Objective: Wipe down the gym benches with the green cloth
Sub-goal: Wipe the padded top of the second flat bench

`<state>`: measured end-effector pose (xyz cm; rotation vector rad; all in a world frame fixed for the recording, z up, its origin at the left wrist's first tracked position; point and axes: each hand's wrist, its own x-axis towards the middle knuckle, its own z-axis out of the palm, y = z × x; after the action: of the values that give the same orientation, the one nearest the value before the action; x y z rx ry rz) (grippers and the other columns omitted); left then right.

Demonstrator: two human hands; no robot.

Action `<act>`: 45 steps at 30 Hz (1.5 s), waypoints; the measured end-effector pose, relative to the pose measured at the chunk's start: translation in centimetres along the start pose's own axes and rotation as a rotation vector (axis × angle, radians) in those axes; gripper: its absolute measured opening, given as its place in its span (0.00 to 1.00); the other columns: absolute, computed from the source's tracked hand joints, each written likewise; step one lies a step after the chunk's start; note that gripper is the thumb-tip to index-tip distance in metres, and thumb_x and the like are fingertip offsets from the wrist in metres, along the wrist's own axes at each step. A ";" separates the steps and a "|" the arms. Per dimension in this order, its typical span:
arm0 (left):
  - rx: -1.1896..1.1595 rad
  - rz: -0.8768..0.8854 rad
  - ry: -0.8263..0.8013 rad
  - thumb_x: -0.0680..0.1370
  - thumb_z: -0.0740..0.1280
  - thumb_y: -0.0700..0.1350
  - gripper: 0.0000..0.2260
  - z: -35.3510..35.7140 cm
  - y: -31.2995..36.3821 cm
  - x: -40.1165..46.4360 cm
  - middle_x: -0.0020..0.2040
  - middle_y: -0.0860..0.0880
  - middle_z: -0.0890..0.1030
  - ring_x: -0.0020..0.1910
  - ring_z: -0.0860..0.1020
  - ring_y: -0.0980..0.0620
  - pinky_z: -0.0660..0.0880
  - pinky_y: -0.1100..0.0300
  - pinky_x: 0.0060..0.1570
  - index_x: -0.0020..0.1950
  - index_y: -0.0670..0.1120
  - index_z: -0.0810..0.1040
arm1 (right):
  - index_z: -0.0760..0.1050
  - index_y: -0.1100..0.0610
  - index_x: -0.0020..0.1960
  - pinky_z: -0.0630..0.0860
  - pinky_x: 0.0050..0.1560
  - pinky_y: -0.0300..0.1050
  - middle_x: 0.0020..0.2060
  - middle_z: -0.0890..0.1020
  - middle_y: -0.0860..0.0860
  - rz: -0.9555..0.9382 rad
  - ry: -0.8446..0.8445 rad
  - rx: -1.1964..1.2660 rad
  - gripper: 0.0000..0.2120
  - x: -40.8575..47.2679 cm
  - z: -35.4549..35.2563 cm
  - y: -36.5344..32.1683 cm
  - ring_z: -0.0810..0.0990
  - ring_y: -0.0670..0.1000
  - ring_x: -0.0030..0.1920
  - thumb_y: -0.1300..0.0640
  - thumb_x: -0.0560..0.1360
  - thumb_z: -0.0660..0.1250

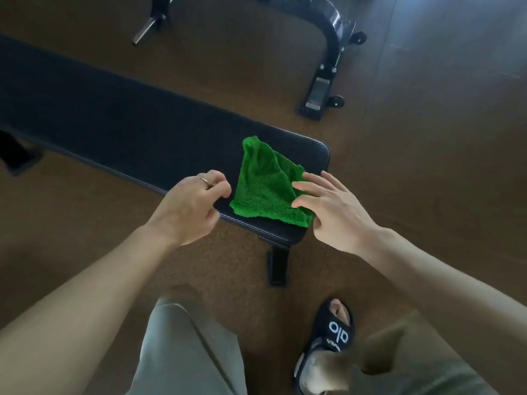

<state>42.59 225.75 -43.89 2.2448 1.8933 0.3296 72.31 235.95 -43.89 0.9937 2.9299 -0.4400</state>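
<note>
Neither grip has closed on anything: the right hand is spread open, its fingertips resting on the right edge of the cloth, while the left hand hangs loosely curled just beside the cloth's left edge, a ring on one finger, apparently touching neither cloth nor pad. From the head view, the cloth lies half-folded and rumpled on the near end of the bench, one corner peaked up toward the far side and its lower edge close to the pad's near rim. The bench runs away up and to the left, long and dark, with most of its pad bare. Behind it stands a black machine frame on the floor, and a sandalled foot shows below. The wiping looks barely begun, judging by where the cloth sits. The risk from here is that a light fingertip push would bunch the cloth or drag it off the near rim onto the floor, since so little of it is pinned down; a flat palm would hold it better. A bunched cloth would also skip strips of the pad.
</note>
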 end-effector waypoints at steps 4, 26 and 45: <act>-0.062 -0.268 0.290 0.78 0.70 0.44 0.07 6.2 -4.3 2.2 0.52 0.45 0.77 0.44 0.77 0.43 0.77 0.45 0.47 0.53 0.44 0.76 | 0.81 0.58 0.64 0.68 0.76 0.57 0.67 0.81 0.55 -0.068 0.332 0.098 0.16 4.7 5.3 -0.7 0.76 0.57 0.71 0.62 0.79 0.62; -0.027 -0.429 0.430 0.78 0.63 0.47 0.04 9.0 -5.1 6.4 0.50 0.47 0.75 0.47 0.75 0.44 0.71 0.47 0.51 0.48 0.47 0.74 | 0.51 0.43 0.84 0.41 0.83 0.50 0.84 0.49 0.49 0.442 0.106 0.017 0.29 15.9 6.1 0.9 0.44 0.50 0.84 0.38 0.84 0.42; -0.048 -0.457 0.368 0.80 0.63 0.48 0.04 8.6 -5.2 6.4 0.50 0.48 0.74 0.48 0.74 0.46 0.70 0.48 0.53 0.48 0.48 0.73 | 0.53 0.44 0.84 0.41 0.83 0.51 0.84 0.52 0.49 0.622 0.193 0.065 0.28 13.7 7.0 0.6 0.45 0.51 0.84 0.42 0.85 0.44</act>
<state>41.20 232.96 -53.32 1.7337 2.4723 0.7382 61.24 242.63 -52.17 1.9486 2.5516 -0.4224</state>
